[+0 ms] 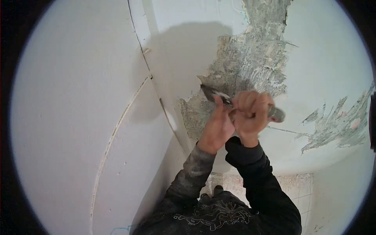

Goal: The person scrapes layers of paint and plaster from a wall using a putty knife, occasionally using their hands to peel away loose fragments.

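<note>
My right hand (pixel 252 113) is wrapped round the handle of a scraper (pixel 209 93); the handle's butt end sticks out to the right of the fist. My left hand (pixel 217 127) is at the near end of the blade, its thumb pressed along the metal and its other fingers mostly hidden. The blade points to the upper left. Its tip meets the ragged edge of the white coating on the wall (pixel 184 58), where a rough grey bare patch (pixel 244 55) begins.
Left of the hands, a wall corner with a dark crack (pixel 143 53) runs downward. A curved groove (pixel 113 135) crosses the left wall. Another scraped patch (pixel 337 125) lies at the right. Below are my shoes (pixel 211 192) and a tiled floor (pixel 303 201).
</note>
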`<state>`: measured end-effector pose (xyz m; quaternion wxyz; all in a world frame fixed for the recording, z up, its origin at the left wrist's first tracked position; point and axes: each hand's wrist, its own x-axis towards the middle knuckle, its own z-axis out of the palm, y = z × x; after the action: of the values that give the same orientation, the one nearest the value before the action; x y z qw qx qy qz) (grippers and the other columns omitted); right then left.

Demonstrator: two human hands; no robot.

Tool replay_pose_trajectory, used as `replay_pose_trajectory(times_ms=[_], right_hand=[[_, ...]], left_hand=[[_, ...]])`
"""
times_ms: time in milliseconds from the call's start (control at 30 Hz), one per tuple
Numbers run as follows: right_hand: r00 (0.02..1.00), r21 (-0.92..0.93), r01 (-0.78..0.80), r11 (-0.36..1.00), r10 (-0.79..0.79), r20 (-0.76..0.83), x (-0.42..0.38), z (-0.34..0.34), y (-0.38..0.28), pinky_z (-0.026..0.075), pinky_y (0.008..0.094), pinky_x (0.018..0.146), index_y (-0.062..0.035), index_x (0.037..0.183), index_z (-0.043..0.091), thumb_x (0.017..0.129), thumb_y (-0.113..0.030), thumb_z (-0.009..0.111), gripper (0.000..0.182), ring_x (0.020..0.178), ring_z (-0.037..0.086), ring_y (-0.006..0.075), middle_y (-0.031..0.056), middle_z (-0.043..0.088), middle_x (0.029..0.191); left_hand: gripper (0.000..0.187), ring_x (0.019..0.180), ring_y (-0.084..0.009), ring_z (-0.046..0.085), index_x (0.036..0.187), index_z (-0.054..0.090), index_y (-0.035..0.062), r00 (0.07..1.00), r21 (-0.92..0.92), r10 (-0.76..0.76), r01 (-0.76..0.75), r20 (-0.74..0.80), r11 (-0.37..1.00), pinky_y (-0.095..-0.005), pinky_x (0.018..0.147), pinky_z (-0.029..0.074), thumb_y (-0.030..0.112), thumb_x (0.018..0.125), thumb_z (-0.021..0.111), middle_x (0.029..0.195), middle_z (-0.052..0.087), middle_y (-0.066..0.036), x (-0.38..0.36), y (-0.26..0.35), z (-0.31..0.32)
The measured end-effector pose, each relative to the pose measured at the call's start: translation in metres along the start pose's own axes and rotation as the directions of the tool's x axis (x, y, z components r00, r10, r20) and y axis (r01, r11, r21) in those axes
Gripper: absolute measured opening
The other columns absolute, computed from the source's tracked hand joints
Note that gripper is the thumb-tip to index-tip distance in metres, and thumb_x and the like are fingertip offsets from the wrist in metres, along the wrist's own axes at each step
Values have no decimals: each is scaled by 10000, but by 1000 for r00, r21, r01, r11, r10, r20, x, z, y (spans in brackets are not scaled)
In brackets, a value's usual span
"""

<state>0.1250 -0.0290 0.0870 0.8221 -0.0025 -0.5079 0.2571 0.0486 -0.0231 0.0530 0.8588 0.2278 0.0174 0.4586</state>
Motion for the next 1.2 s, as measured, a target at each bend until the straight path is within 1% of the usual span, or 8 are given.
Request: replay_pose_trajectory(times_ms=[100, 200, 333, 433, 600, 667, 1033, 1200], right_hand=[[996, 65, 85, 994, -82, -44, 17, -15, -25, 229, 251, 439, -150, 604, 334, 877, -143, 470, 305, 417, 265, 82, -49, 268, 506], [990, 211, 93, 973, -67, -128, 19, -21, -6, 238, 234, 416, -154, 605, 323, 887, -175, 446, 308, 414, 273, 78, -56, 272, 494], [987, -262, -129, 957, 98, -127, -3, 27, 42, 294, 241, 415, -143, 607, 372, 856, -104, 452, 265, 406, 322, 97, -40, 318, 477], [949, -197, 313, 929, -316, 17, 4, 7, -1, 327, 254, 410, -111, 669, 412, 825, -11, 451, 189, 414, 373, 126, -6, 378, 495], [988, -87, -151, 985, 151, 1, -2, 31, 24, 418, 295, 426, -113, 542, 386, 712, 76, 511, 283, 430, 482, 155, 24, 520, 541], [994, -411, 29, 911, 17, 108, -6, 24, -5, 397, 277, 415, -102, 563, 374, 750, 52, 523, 285, 406, 451, 136, 7, 505, 517], [932, 108, 342, 933, -352, 87, -4, 17, -34, 328, 279, 373, -72, 666, 378, 877, -42, 436, 220, 377, 362, 118, 22, 420, 477], [977, -192, 215, 958, -214, 28, -11, 32, 2, 335, 292, 385, -89, 539, 320, 852, -73, 468, 347, 384, 373, 118, 10, 425, 490]], left_hand=[[442, 788, -146, 507, 988, 580, 39, 879, 676, 443, -219, -177, 704, -310, 715, 431, 439, 943, 397, 871, 575, -65, -29, -11, -43], [472, 746, -199, 537, 994, 553, -26, 359, 803, 923, -586, 137, 109, -294, 683, 438, 407, 945, 372, 859, 574, -125, -39, 5, -66], [353, 786, -246, 544, 868, 564, -6, -66, 711, 828, -477, 557, -517, -386, 727, 454, 293, 945, 392, 814, 589, -144, -47, 36, -72], [284, 841, -291, 554, 1003, 504, 44, -117, 637, 745, -441, 657, -632, -420, 753, 481, 285, 954, 361, 862, 564, -150, -58, 48, -93], [200, 846, -310, 563, 1070, 453, 82, -108, 603, 669, -346, 735, -719, -424, 730, 508, 211, 952, 356, 894, 553, -149, -60, 53, -95], [180, 849, -311, 567, 1064, 454, 88, -144, 593, 673, -364, 726, -718, -417, 728, 512, 191, 949, 362, 905, 550, -153, -59, 54, -99], [234, 898, -325, 558, 1155, 431, 113, -131, 530, 595, -335, 793, -779, -476, 770, 517, 191, 955, 336, 954, 532, -164, -60, 58, -101], [241, 925, -326, 553, 1166, 414, 117, -103, 521, 573, -310, 813, -795, -496, 818, 501, 197, 958, 324, 988, 526, -161, -63, 59, -100]])
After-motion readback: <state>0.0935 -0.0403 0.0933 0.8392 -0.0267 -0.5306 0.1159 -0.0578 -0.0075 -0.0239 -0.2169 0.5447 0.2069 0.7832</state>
